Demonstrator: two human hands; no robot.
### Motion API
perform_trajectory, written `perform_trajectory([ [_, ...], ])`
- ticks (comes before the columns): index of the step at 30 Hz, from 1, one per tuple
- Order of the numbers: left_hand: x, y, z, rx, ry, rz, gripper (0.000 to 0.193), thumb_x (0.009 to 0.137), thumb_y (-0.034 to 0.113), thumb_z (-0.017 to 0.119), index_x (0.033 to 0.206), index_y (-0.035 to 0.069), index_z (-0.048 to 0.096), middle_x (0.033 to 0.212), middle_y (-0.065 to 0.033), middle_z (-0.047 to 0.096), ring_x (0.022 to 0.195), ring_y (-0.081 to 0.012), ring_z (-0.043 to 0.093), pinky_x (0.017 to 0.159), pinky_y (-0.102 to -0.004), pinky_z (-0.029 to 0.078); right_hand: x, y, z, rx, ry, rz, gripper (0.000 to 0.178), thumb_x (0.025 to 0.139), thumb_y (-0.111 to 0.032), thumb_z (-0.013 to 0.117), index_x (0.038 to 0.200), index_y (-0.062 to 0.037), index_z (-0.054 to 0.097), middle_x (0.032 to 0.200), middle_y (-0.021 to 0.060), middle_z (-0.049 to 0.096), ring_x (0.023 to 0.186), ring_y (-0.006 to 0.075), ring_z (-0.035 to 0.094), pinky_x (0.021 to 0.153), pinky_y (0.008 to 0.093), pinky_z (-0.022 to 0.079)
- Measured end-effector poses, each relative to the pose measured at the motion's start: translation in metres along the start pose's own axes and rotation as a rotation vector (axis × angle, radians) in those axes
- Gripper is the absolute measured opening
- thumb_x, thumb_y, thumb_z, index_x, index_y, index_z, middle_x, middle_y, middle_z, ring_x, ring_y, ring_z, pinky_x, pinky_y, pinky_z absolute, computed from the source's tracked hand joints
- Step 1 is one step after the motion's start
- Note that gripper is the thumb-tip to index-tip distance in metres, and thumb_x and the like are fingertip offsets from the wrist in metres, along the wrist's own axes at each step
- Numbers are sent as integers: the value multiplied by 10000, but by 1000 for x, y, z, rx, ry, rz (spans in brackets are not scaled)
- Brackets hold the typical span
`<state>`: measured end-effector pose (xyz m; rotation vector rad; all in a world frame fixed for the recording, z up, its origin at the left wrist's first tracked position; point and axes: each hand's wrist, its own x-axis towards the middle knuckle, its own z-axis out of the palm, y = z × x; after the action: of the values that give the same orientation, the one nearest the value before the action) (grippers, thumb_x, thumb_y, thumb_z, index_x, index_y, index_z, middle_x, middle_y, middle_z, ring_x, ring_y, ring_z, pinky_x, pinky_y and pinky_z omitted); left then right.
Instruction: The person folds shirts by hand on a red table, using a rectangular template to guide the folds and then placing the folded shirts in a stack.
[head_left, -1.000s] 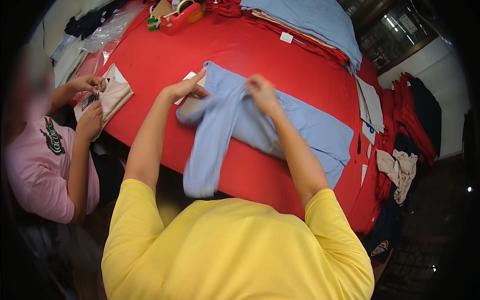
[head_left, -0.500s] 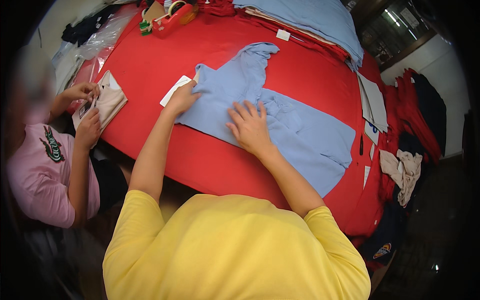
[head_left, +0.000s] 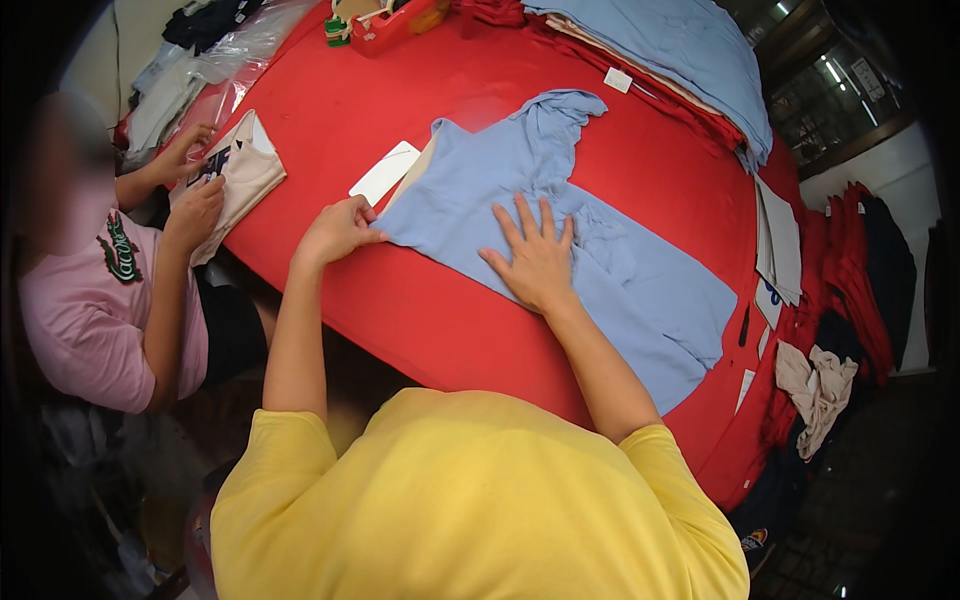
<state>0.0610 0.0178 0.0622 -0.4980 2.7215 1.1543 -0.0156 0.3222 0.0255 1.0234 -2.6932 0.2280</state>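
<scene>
A light blue shirt [head_left: 640, 270] lies spread across the red-covered table, one sleeve stretching away from me and the other part folded over with wrinkles. At the near left corner of the fabric, my left hand [head_left: 340, 230] is closed, thumb and fingers pinching the shirt's edge. My right hand [head_left: 535, 255] rests flat on the middle of the shirt with its fingers spread. Just beyond my left hand, a white card [head_left: 385, 172] pokes out beside the shirt's left end, where a strip of beige also shows.
On the left a person in a pink shirt [head_left: 85, 320] handles a folded beige garment [head_left: 250, 180]. Stacked blue garments [head_left: 670, 45] lie at the far right. White sheets [head_left: 775, 240] hang by the right edge, near a crumpled beige cloth [head_left: 818, 395]. A red tape dispenser [head_left: 385, 30] stands far left.
My left hand has moved nearer me and leftward along the shirt's left end, from its upper part to the near corner. The right hand stays flat on the fabric. The whole view has shifted slightly.
</scene>
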Motion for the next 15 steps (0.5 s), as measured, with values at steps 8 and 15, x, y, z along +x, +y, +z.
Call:
perform_trajectory([
  [8, 7, -22, 20, -506, 163, -15, 145, 813, 39, 704, 896, -31, 608, 739, -70, 628, 679, -123, 627, 619, -239, 523, 0, 1, -2, 2, 11, -5, 646, 881, -560, 518, 1419, -212, 442, 1500, 125, 359, 1376, 415, 286, 1064, 670, 190],
  [15, 10, -10, 18, -358, 278, 18, 184, 803, 4, 665, 978, -32, 620, 863, -100, 632, 809, -197, 626, 734, -304, 519, 0, 2, -3, 8, 5, 0, 645, 882, -559, 515, 1416, -204, 444, 1492, 126, 368, 1373, 413, 290, 1058, 675, 195],
])
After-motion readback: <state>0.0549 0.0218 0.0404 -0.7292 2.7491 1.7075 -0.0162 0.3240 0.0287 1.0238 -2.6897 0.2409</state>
